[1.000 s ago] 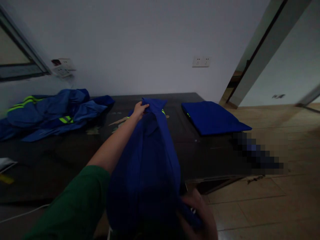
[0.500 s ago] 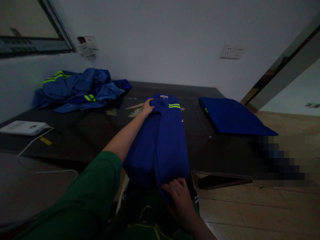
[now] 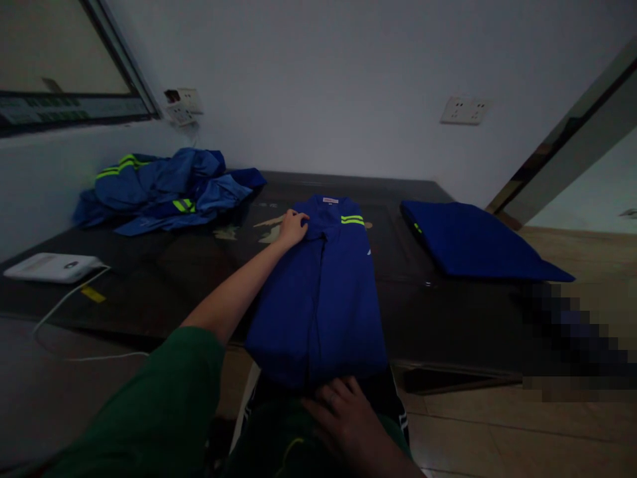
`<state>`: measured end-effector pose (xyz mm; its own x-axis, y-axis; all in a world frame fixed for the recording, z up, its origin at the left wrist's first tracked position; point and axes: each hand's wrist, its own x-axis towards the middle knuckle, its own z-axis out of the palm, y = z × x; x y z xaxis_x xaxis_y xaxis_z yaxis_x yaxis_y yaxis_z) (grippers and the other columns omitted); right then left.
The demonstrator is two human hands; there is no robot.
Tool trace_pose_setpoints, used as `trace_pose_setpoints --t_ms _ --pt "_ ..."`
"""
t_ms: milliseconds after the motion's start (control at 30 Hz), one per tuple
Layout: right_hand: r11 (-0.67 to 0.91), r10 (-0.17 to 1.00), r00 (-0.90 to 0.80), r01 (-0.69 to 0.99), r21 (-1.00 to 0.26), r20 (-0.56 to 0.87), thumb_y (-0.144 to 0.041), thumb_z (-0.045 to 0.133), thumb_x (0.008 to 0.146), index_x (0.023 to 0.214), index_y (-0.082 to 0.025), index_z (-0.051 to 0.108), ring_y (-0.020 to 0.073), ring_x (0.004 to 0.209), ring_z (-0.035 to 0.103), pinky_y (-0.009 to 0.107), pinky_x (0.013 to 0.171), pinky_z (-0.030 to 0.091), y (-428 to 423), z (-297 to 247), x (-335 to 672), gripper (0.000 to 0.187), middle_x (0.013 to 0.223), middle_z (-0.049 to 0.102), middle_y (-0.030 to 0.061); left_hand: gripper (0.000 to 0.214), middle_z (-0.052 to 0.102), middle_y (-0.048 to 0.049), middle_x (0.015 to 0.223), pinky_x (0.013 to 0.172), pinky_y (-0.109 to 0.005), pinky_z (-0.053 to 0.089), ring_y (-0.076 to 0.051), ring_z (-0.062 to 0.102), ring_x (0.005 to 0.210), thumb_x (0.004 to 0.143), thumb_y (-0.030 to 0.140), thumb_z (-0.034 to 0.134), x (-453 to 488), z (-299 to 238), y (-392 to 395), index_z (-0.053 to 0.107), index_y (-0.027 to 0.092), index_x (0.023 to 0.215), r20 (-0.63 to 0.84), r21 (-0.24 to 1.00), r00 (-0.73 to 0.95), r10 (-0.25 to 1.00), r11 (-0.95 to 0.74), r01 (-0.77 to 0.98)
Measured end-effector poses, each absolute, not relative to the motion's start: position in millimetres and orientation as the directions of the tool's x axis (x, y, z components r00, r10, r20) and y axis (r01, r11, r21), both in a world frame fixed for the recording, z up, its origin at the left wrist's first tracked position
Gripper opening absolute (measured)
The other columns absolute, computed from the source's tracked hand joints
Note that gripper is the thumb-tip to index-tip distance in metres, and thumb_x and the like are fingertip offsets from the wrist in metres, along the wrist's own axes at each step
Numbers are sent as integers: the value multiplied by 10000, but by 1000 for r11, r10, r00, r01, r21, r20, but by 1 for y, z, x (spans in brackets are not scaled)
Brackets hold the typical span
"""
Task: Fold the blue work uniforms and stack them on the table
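A blue jacket (image 3: pixel 343 299) lies lengthwise before me, its sides tucked in, the collar and a white label at the far end and yellow-green stripes at one shoulder. Its near end overhangs the table edge towards my lap. My left hand (image 3: pixel 293 228) is closed on the fabric beside the collar, fingers curled over the shoulder edge. Close to my body, just below the near hem, is my right hand (image 3: pixel 343 411), a ring on one finger. Its fingers are loosely spread, and I see no cloth gripped in them.
The dark table (image 3: pixel 398 325) stands against the wall. At right lies a folded blue garment (image 3: pixel 482 242); a crumpled heap of blue clothes (image 3: pixel 174 186) is at the back left. A white device (image 3: pixel 54 267) with a cable (image 3: pixel 64 302) sits on the left. Wall sockets (image 3: pixel 465 111) are behind.
My right hand has come off the jacket's near front edge and moved down towards my lap. The front now lies flatter. My left hand stays at the collar, fingers more curled.
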<state>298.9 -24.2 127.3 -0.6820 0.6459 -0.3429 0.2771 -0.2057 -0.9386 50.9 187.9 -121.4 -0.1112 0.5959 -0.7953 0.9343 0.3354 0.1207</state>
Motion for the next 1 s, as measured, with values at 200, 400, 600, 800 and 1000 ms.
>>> trace_pose_setpoints --t_ms 200,400,600,800,1000 --pt "-456 591 -788 -153 -877 -170 -262 536 933 1036 -248 671 108 800 624 221 707 467 56 97 338 170 863 696 -6 351 432 -84 1383 1105 -434 298 -263 372 1307 868 324 574 51 -100 185 602 247 1209 -774 272 283 566 -107 956" --pt "-414 727 -607 -16 -910 -320 -163 515 918 1027 -218 687 156 918 611 303 828 480 138 -39 319 210 942 685 46 424 561 -91 1278 1054 -391 399 -225 503 1219 826 213 602 47 -107 173 551 195 1247 -774 460 447 448 -87 884" --pt "-34 614 -755 265 -964 -230 -91 529 872 1049 -232 717 213 1047 530 393 926 441 166 -153 269 294 1114 599 93 353 603 -80 1256 1012 -363 453 -201 549 1181 835 111 520 43 -108 164 611 189 1168 -756 436 437 487 -124 891" --pt "184 396 -910 212 -960 -125 -149 611 838 926 -210 726 230 1001 523 364 844 451 192 -173 264 157 1097 596 96 297 681 -79 1130 922 -329 499 -187 624 1059 896 118 458 50 -97 172 630 166 1133 -768 427 453 453 -166 889" --pt "-99 413 -899 115 -988 -147 -149 573 865 964 -186 650 200 956 569 339 868 441 191 -189 266 131 987 646 58 255 701 -74 984 796 -315 508 -198 646 919 894 149 466 58 -89 179 652 172 1067 -777 422 500 382 -273 864"
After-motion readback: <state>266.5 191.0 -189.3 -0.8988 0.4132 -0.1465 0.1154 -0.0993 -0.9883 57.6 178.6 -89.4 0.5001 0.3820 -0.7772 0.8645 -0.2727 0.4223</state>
